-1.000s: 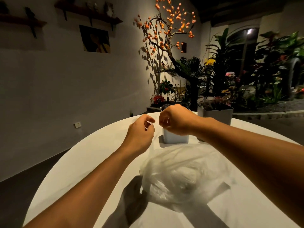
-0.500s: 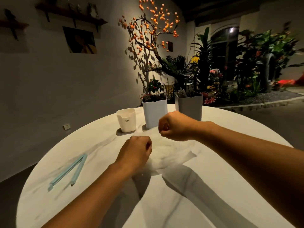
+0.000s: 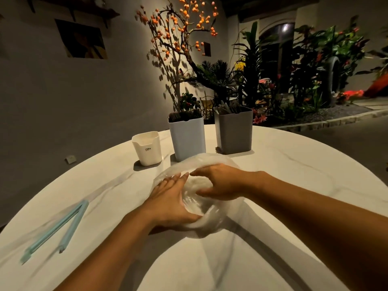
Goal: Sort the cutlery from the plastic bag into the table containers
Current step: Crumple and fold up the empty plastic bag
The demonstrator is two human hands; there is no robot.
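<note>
Both hands on the plastic bag, mid-bench, just near of the containers. Left hand: fingers straight, pressed flat on the bag's left side, thumb under the near edge. Right hand: fingers spread and loosely curved over the bag's right side, touching the film; no clear pinch visible. Bag is crumpled and blurred; cutlery inside can't be made out.

Far side of the bench, left to right: short white container, taller pale-blue container, grey container. Blue and grey ones have dark utensil ends sticking up; type unclear. White one's contents not visible.

Near left on the bench: pale-blue clip, lying open in a V, well apart from the bag.
</note>
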